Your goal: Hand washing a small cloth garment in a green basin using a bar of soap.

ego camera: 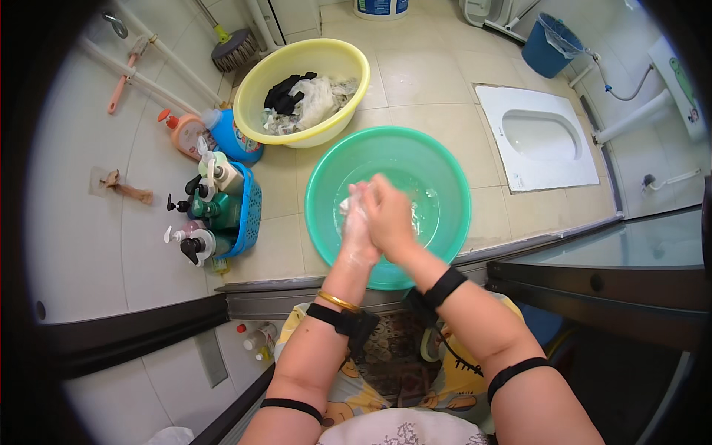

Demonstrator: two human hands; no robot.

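Over a green plastic basin (456, 167) holding some clear water, my two hands press together. Soapy film covers my left hand (359, 222) and wrist. My right hand (389, 214) lies against its palm side, fingers bent and slightly blurred. A small white piece (344, 206), perhaps cloth or suds, shows by the left fingers; which hand holds it I cannot tell. Beyond the basin stands a yellow basin (359, 83) with wet-looking black cloth (286, 94) and whitish, patterned fabric (318, 103).
At left, a blue plastic basket (253, 211) of pump bottles stands near a blue detergent bottle (236, 136) and a pink pump bottle (188, 133). A squat toilet (548, 161) lies right; a blue bucket (548, 50) stands behind it. A raised door sill (267, 303) runs before me.
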